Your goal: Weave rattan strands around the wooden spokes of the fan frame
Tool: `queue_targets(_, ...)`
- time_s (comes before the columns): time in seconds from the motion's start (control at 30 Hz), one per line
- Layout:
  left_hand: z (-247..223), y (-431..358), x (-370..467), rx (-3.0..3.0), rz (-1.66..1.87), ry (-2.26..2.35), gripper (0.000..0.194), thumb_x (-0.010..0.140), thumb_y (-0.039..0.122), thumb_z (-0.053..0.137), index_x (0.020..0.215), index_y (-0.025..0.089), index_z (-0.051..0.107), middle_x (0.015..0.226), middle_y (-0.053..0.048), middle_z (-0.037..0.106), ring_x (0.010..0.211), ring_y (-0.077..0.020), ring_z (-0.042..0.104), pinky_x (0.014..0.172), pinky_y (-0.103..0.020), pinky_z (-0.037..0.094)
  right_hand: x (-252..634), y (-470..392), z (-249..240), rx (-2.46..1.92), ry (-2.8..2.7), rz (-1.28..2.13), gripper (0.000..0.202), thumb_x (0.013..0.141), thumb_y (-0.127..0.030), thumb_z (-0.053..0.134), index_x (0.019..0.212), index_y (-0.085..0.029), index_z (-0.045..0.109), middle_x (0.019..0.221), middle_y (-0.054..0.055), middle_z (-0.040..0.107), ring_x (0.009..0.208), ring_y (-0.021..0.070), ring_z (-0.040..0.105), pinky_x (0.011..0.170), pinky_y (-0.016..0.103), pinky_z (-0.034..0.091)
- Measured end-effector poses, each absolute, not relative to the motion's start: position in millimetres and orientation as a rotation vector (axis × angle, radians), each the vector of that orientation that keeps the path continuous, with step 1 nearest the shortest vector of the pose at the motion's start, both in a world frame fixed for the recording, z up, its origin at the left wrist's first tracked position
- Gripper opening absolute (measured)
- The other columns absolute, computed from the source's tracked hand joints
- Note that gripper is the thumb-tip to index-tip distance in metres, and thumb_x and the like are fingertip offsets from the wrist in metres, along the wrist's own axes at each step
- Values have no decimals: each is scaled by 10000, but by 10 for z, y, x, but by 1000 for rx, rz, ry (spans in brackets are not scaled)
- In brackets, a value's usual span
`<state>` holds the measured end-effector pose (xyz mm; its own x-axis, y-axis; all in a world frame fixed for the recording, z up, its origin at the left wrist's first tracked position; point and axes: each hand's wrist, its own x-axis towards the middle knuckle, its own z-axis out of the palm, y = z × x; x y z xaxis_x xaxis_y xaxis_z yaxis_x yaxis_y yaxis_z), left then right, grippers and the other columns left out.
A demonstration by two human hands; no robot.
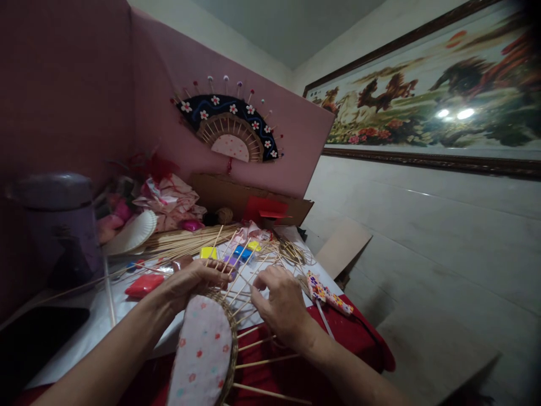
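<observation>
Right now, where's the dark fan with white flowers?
The dark fan is upper middle in the head view, on the pink panel, above the brown cardboard and left of the horse picture.

A pink panel (298, 138) stands at left, and a pale tiled wall (426, 231) at right bears a framed horse picture (416, 115) with two bright glare spots (465, 113), under a dim grey ceiling (287, 28).

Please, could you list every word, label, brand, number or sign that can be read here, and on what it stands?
No readable text.
Framed horse picture: small marks at upper left, perhaps writing, too small to read.
Fan-shaped piece: flower pattern, no visible words.
Red packet: no legible print.
</observation>
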<state>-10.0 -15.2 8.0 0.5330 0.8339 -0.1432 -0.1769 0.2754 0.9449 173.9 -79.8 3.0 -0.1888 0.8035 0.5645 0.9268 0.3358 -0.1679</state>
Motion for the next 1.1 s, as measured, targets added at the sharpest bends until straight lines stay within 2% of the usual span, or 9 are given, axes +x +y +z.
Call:
queue_targets(0.17, 72, -159, -121, 986, 725, 672, 154, 594, 100, 710, 731, 163, 677, 773, -69, 707, 724, -215, 665, 734, -317, 481, 1758, -809, 32, -1526, -2035, -290, 104, 762, -192, 568, 661, -191, 541, 708, 5, 570, 726, 153, 490, 683, 273, 325)
queue_targets(0.33, 99, -192, -130, 973, 660, 646, 175, 614, 129, 709, 775, 173, 654, 792, -77, 709, 739, -232, 668, 743, -348, 486, 1769, -830, 38, -1537, -2029, -285, 109, 762, -183, 574, 659, -192, 540, 711, 6, 573, 729, 153, 494, 684, 269, 325)
queue_targets(0.53, 127, -202, -98, 1014, 622, 661, 200, 613, 146, 723, 808, 134, 681, 836, -118, 721, 782, -235, 671, 790, -324, 480, 1773, -862, 37, -1542, -2015, -305, 112, 761, -184, 575, 653, -190, 544, 698, 4, 574, 718, 151, 496, 670, 267, 313)
queue_targets(0.73, 58, -158, -108, 1085, 515, 621, 312, 588, 82, 701, 897, 85, 658, 880, -147, 712, 886, -258, 653, 827, -316, 462, 1797, -880, 8, -1538, -1994, -255, 121, 771, -195, 575, 653, -188, 551, 705, 4, 579, 732, 153, 500, 688, 268, 316)
queue_targets(0.97, 70, -209, -97, 1021, 479, 606, 315, 636, 109, 679, 937, 148, 598, 838, -114, 715, 805, -290, 670, 764, -397, 471, 1817, -928, 4, -1535, -1971, -233, 131, 787, -194, 562, 657, -182, 554, 714, 9, 581, 740, 156, 498, 700, 275, 321)
queue_targets(1.1, 57, -204, -73, 1000, 502, 612, 310, 656, 130, 682, 954, 130, 598, 839, -116, 716, 801, -266, 670, 773, -375, 471, 1821, -931, 13, -1508, -1995, -239, 101, 775, -190, 573, 675, -185, 564, 728, 9, 576, 750, 158, 494, 708, 278, 324)
